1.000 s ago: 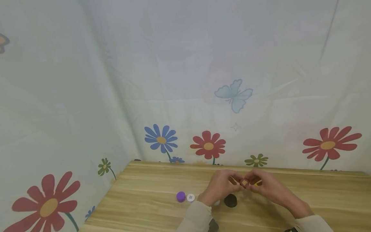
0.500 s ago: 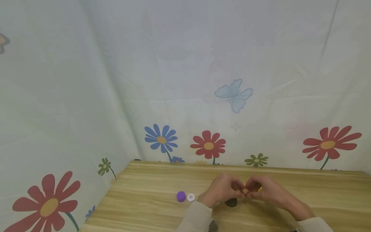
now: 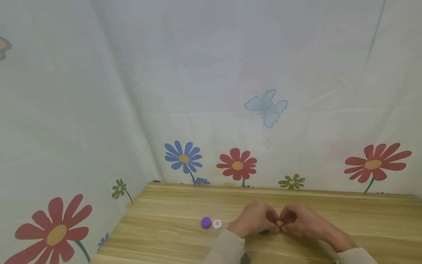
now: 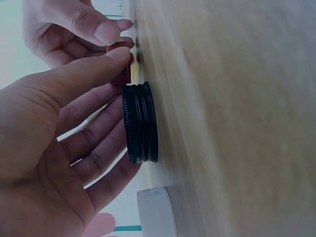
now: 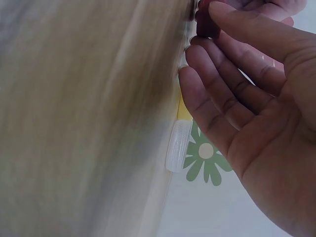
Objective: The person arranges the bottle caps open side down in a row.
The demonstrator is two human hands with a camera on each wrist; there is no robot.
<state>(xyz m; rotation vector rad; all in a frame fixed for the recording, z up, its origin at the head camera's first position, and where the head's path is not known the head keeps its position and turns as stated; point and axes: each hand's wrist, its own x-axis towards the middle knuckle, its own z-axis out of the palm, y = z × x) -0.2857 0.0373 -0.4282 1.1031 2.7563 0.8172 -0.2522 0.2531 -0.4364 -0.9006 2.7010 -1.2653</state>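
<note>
Thumbs and fingers of my left hand (image 3: pixel 255 220) and right hand (image 3: pixel 304 222) pinch a small dark red bottle cap (image 3: pixel 280 223) from both sides, low over the table. Yellow marking shows on its upper face in the head view. Both wrist views show the red cap's (image 4: pixel 121 76) side, partly covered by fingertips. A black ridged lid (image 4: pixel 140 123) lies under the curve of my left fingers, mostly hidden from the head camera. Beyond my right fingers, a yellow cap (image 5: pixel 184 109) and a translucent ribbed cap (image 5: pixel 178 145) sit on the table.
Left of my left hand, a purple cap (image 3: pixel 206 223) and a white cap (image 3: pixel 217 224) stand side by side on the wooden table (image 3: pixel 171 205). Another white cap (image 4: pixel 157 212) is close to the black lid. A flower-printed curtain (image 3: pixel 211 91) hangs behind the table.
Both hands have come down and slightly toward me with the red cap between them. My left hand now covers more of the black lid, and the yellow cap has dropped from the head view.
</note>
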